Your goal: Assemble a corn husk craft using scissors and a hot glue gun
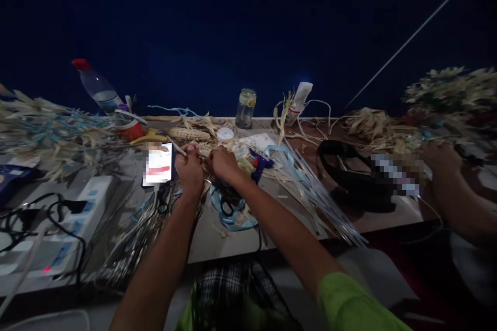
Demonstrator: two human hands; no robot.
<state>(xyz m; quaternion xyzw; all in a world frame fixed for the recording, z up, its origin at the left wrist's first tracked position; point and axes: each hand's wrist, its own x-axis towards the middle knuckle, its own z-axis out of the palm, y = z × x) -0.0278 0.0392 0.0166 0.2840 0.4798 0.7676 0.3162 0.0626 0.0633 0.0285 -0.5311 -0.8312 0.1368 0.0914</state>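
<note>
My left hand [189, 168] is closed around a thin pale stem [178, 150] that sticks out to its upper left. Close beside it, my right hand [223, 163] is pinched, and what lies in its fingers is too small and dim to make out. A lit phone [166, 165] lies just left of my left hand. Behind the hands rests a pale corn cob [190, 134], near a round white lid [225, 133]. Below my right forearm is a light-blue plastic strip [243, 225] around dark scissor handles [227, 208]. A dark-blue packet [261, 160] lies to the right.
Clear thin rods [330, 204] lie at right, beside a black headband [349, 165]. At left are metal wires [130, 248], a power strip [87, 217] and a tilted bottle [99, 88]. A glass jar [246, 108] stands behind. Another person's hand [442, 160] is at far right.
</note>
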